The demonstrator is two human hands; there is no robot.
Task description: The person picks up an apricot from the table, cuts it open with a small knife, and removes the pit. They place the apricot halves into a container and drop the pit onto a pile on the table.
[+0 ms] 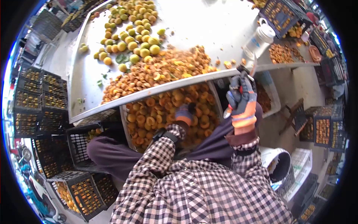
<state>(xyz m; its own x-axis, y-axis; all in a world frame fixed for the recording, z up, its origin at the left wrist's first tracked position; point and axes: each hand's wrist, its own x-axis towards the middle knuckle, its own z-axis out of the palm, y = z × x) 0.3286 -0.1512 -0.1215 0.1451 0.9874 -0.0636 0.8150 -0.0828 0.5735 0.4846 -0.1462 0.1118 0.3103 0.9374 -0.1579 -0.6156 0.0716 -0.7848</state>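
Note:
My left hand (184,115), in an orange and dark glove, reaches down into a crate (125,127) of halved apricots (149,117) between my knees. Its fingertips are dark among the fruit, and whether they grip a piece cannot be seen. My right hand (242,97), gloved in grey and orange, is raised at the table's front edge, closed round a small knife (255,64) whose blade points up. On the metal table (201,22) lie a heap of apricot pits (160,71) with bits of flesh and, behind it, whole yellow-green apricots (138,37).
A clear jug with a white lid (261,35) stands on the table's right side, beside more pits (281,53). Black crates of fruit (41,93) are stacked at the left, with another crate (322,128) at the right. A white bucket (276,164) is by my right hip.

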